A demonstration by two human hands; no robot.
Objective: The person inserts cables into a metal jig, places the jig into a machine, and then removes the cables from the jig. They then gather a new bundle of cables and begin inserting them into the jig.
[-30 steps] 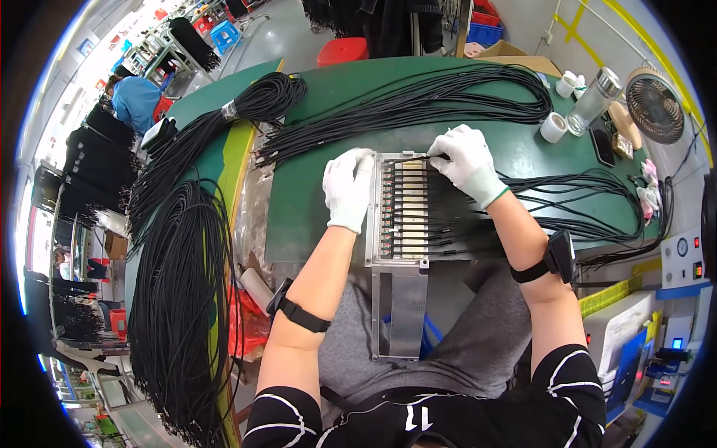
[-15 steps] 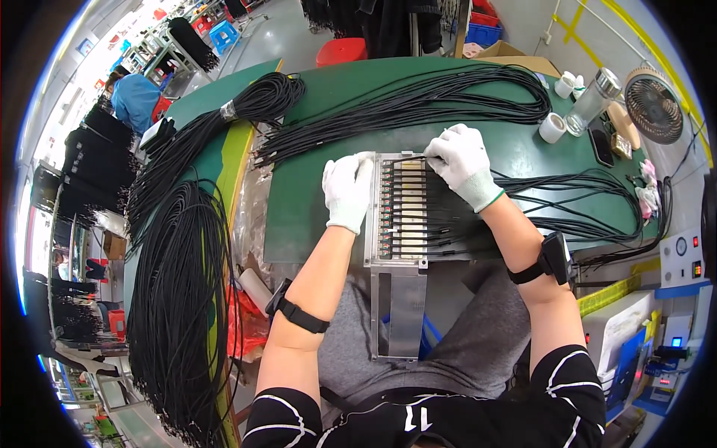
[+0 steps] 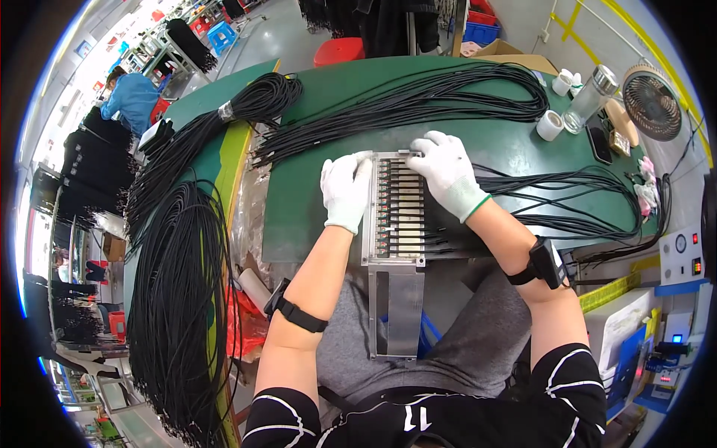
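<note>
One green table (image 3: 299,201) lies under and beyond the left hand (image 3: 346,190) and the right hand (image 3: 447,175). Outward of the left hand hangs a big mass of black cables (image 3: 179,299); past both hands lies a looped bundle (image 3: 441,97), and a smaller bundle (image 3: 575,198) lies to the right of the right wrist. Such lengths can tug, so some slack behind that wrist would help.

Between the hands sits the metal fixture (image 3: 369,239), its far end level with the fingers. The hands are apart from each other. The left, fingers bunched, sets its thumb side along the fixture's left edge; that looks a good brace, best pressed lightly inward against skidding. The right bends over the far right corner, thumb and fingers drawn close; I cannot tell whether they pinch anything.

Across the fixture, mostly nearer the body than the right fingertips, lie black cable ends (image 3: 393,201) with pale strips (image 3: 409,249) between. Laying each straight and level, guided by its stiff end rather than by the cord, seems soundest. Smallest are the reddish tips (image 3: 383,196) on the left thumb's side: their line is a handy check for evenness.
</note>
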